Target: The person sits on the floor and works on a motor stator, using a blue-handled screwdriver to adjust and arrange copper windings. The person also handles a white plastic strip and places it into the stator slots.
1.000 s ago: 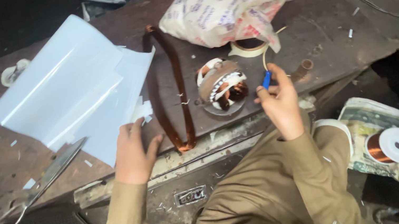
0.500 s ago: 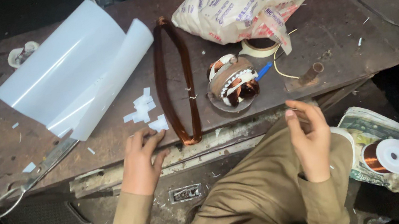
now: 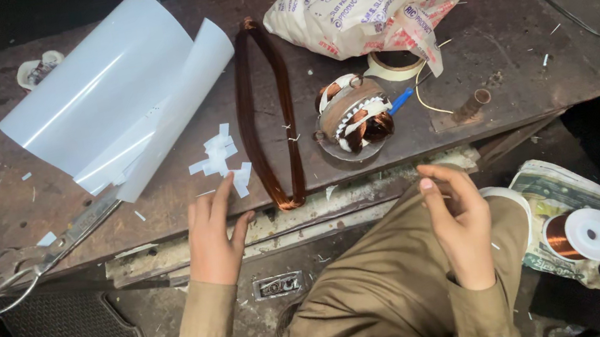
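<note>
Head view: left hand (image 3: 213, 238), fingers spread and empty, reaches the paper scraps (image 3: 220, 159) at frame centre beside the coil (image 3: 266, 114). Right hand (image 3: 459, 219), loosely curled, empty, hovers lower right below the stator (image 3: 353, 116).

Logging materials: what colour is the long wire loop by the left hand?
Dark reddish-brown copper; the wire loop shows clearly in the head view, beside the left hand.
</note>
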